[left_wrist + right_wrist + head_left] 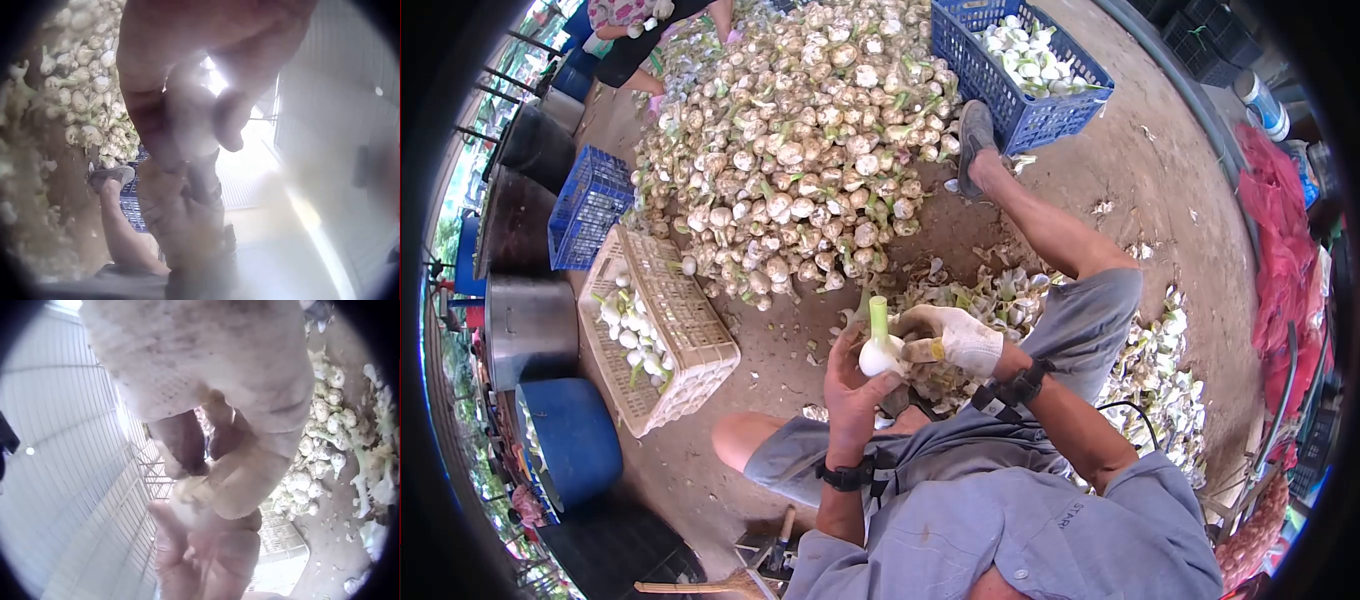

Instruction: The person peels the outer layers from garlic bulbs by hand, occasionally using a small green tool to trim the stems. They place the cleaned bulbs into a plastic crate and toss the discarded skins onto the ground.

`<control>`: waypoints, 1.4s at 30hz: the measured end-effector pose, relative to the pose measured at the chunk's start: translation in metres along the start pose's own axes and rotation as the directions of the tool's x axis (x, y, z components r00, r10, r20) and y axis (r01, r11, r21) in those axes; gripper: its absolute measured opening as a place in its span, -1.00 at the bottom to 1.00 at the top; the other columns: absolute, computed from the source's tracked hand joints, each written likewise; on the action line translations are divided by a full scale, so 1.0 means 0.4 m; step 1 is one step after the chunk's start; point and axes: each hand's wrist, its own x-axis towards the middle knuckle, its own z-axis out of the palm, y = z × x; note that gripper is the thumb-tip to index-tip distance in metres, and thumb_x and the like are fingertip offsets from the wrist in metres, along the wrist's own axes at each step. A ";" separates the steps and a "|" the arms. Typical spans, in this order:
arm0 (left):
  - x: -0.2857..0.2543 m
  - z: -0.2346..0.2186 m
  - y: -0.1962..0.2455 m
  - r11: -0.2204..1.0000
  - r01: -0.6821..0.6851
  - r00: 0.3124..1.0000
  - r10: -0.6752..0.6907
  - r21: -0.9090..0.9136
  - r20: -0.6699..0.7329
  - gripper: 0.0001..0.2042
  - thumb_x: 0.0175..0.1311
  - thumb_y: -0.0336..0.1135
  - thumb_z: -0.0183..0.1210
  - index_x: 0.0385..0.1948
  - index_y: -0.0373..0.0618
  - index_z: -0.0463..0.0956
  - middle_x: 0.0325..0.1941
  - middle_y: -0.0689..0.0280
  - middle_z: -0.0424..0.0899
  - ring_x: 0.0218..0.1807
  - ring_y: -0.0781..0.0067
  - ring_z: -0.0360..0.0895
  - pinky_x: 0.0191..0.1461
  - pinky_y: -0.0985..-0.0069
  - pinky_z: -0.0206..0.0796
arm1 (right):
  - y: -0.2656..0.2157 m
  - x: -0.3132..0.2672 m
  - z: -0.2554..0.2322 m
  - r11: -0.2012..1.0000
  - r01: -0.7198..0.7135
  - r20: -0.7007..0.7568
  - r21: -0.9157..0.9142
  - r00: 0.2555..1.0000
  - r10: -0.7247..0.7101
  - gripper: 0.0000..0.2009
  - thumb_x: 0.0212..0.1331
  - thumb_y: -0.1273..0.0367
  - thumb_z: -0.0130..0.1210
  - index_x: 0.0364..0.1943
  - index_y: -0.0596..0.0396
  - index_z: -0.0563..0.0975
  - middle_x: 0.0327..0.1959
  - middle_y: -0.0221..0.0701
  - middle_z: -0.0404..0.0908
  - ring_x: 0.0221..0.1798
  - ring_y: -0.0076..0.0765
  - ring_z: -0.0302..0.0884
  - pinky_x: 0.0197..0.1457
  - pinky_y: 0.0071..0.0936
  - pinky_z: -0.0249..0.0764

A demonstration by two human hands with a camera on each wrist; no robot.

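A fresh garlic bulb (882,355), white and smooth with a short green stem stub pointing up, is held in front of the seated person. The bare left hand (853,392) grips it from the near left, thumb along its lower side. From the right, the right hand (966,338), in a white work glove, pinches the bulb's side with curled fingers. Bare fingertips (181,440) stick out of the glove in the right wrist view, where the bulb (187,512) sits between both hands. Glare blurs the bulb (192,119) in the left wrist view.
A big heap of untrimmed garlic (800,150) lies ahead. Trimmed bulbs fill part of a beige crate (700,340) on the left and a blue crate (1040,115) beyond the right foot. Peelings (1170,400) cover the ground by the right leg. Another person's arm (615,32) shows far left.
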 end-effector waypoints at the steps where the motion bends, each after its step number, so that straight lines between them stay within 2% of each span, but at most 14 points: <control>1: 0.000 -0.001 -0.001 1.000 0.000 1.000 0.000 0.000 0.000 -0.15 0.01 -0.57 0.45 0.40 -0.24 0.16 0.20 0.14 0.50 0.22 0.28 0.51 0.30 0.29 0.42 | 0.001 -0.001 -0.002 1.000 0.000 0.000 0.000 1.000 0.000 -0.38 0.19 0.05 0.34 0.19 0.21 0.49 0.01 -0.30 0.65 -0.08 -0.43 0.62 -0.15 -0.43 0.62; 4: -0.002 -0.010 -0.011 1.000 0.007 1.000 -0.008 -0.025 -0.025 -0.13 0.01 -0.61 0.44 0.41 -0.27 0.12 0.19 0.13 0.49 0.21 0.27 0.52 0.30 0.30 0.43 | -0.004 -0.002 -0.005 0.913 -0.215 0.055 0.346 0.976 0.209 -0.38 0.19 0.05 0.34 0.18 0.22 0.49 0.00 -0.31 0.65 -0.12 -0.46 0.62 -0.17 -0.46 0.61; 8: -0.004 0.007 -0.014 0.975 -0.053 0.998 0.056 0.214 -0.007 -0.09 -0.03 -0.58 0.48 0.42 -0.22 0.11 0.16 0.13 0.49 0.18 0.26 0.53 0.22 0.31 0.50 | -0.004 0.026 0.000 0.997 0.006 -0.048 -0.077 0.999 -0.010 -0.43 0.20 0.07 0.35 0.12 0.24 0.54 -0.03 -0.34 0.65 -0.07 -0.49 0.59 0.02 -0.46 0.55; 10: -0.005 0.009 -0.008 0.974 -0.048 0.999 0.048 0.221 0.007 -0.08 -0.04 -0.60 0.47 0.43 -0.21 0.10 0.17 0.13 0.49 0.17 0.26 0.54 0.20 0.31 0.52 | 0.012 0.040 -0.003 0.932 0.153 -0.067 -0.328 0.981 -0.185 -0.54 0.17 0.05 0.37 -0.07 0.16 0.62 -0.14 -0.33 0.68 -0.20 -0.53 0.60 -0.22 -0.48 0.56; 15: -0.003 -0.003 -0.003 0.991 -0.034 0.999 0.033 0.128 0.011 -0.10 -0.01 -0.47 0.49 0.41 -0.23 0.11 0.18 0.10 0.51 0.14 0.20 0.58 0.16 0.29 0.56 | -0.011 0.014 -0.006 0.994 0.018 -0.040 -0.106 0.999 -0.023 -0.58 0.17 0.12 0.36 -0.07 0.19 0.62 -0.15 -0.28 0.70 -0.13 -0.40 0.63 -0.05 -0.41 0.54; 17: 0.001 -0.022 -0.017 0.992 -0.026 1.000 0.024 0.121 0.020 -0.13 0.02 -0.42 0.48 0.40 -0.24 0.13 0.19 0.10 0.52 0.13 0.19 0.60 0.15 0.29 0.56 | 0.009 0.014 -0.009 0.970 0.173 -0.034 -0.171 0.983 -0.182 -0.60 0.22 0.17 0.31 -0.02 0.20 0.62 -0.11 -0.25 0.70 -0.07 -0.35 0.64 -0.01 -0.38 0.54; 24: -0.004 -0.068 -0.089 0.955 0.210 0.978 -0.209 -0.210 0.029 -0.39 0.39 -0.07 0.22 0.31 -0.26 0.23 0.15 0.11 0.58 0.12 0.18 0.63 0.09 0.31 0.60 | 0.011 0.011 -0.025 0.909 0.194 0.001 -0.370 0.978 -0.208 -0.65 0.17 0.28 0.27 0.00 0.16 0.63 -0.09 -0.16 0.67 -0.04 -0.16 0.66 0.04 -0.30 0.53; 28: -0.001 -0.045 -0.093 0.937 0.210 0.976 -0.217 -0.279 0.007 -0.58 0.52 -0.14 0.05 0.19 -0.29 0.33 0.08 0.14 0.61 0.06 0.31 0.65 0.06 0.37 0.59 | 0.019 0.001 -0.028 0.751 0.164 -0.021 -0.639 0.973 -0.231 -0.69 0.14 0.33 0.26 -0.06 0.16 0.65 -0.09 -0.14 0.67 -0.01 -0.07 0.66 0.04 -0.26 0.54; 31: -0.001 -0.042 -0.095 0.916 0.228 0.970 -0.243 -0.329 -0.004 -0.57 0.55 -0.08 -0.01 0.17 -0.29 0.35 0.06 0.15 0.62 0.05 0.34 0.65 0.07 0.42 0.57 | 0.013 -0.007 -0.034 0.871 0.175 -0.081 -0.459 0.968 -0.237 -0.65 0.19 0.27 0.28 -0.01 0.18 0.63 -0.10 -0.21 0.70 -0.03 -0.21 0.67 0.02 -0.30 0.55; 33: 0.002 -0.021 -0.083 0.940 0.162 0.981 -0.186 -0.299 -0.052 -0.61 0.54 -0.15 0.01 0.17 -0.29 0.36 0.03 0.17 0.63 0.02 0.33 0.65 0.06 0.42 0.57 | -0.055 -0.028 -0.026 0.981 -0.183 -0.106 0.066 0.976 0.190 -0.57 0.22 0.19 0.31 0.06 0.22 0.60 -0.10 -0.27 0.72 -0.08 -0.36 0.66 -0.03 -0.35 0.57; 34: 0.003 -0.019 -0.083 0.940 0.164 0.981 -0.187 -0.299 -0.052 -0.61 0.54 -0.15 0.01 0.17 -0.29 0.36 0.03 0.17 0.63 0.02 0.33 0.65 0.06 0.42 0.57 | -0.048 -0.026 -0.023 0.981 -0.183 -0.107 0.067 0.976 0.190 -0.57 0.22 0.19 0.31 0.06 0.22 0.60 -0.10 -0.27 0.72 -0.08 -0.36 0.66 -0.03 -0.35 0.57; 36: 0.006 -0.016 -0.081 0.965 0.120 0.991 -0.132 -0.235 -0.034 -0.63 0.50 -0.18 0.07 0.15 -0.26 0.37 0.03 0.19 0.61 -0.01 0.31 0.65 0.06 0.40 0.58 | -0.045 -0.018 -0.012 0.999 -0.030 -0.122 -0.041 0.992 0.025 -0.48 0.23 0.12 0.33 0.11 0.25 0.56 -0.08 -0.30 0.72 -0.14 -0.46 0.63 -0.09 -0.38 0.57; 39: 0.011 -0.038 -0.111 0.998 -0.047 0.998 0.044 -0.052 -0.054 -0.60 0.43 -0.18 0.15 0.17 -0.20 0.35 0.07 0.16 0.59 -0.01 0.27 0.64 -0.01 0.29 0.62 | -0.035 -0.026 -0.012 0.970 -0.076 -0.130 -0.232 0.990 0.046 -0.62 0.18 0.25 0.32 0.00 0.21 0.61 -0.10 -0.20 0.72 -0.17 -0.37 0.67 -0.11 -0.39 0.57; 42: 0.003 -0.017 -0.093 0.973 -0.088 0.982 0.049 -0.214 -0.182 -0.55 0.39 -0.17 0.20 0.19 -0.15 0.31 0.08 0.16 0.57 -0.01 0.25 0.63 -0.06 0.19 0.64 | 0.036 -0.049 -0.004 0.897 -0.024 -0.162 -0.440 0.985 -0.053 -0.73 0.11 0.32 0.27 -0.14 0.16 0.65 -0.21 -0.10 0.70 -0.16 -0.10 0.69 -0.10 -0.30 0.58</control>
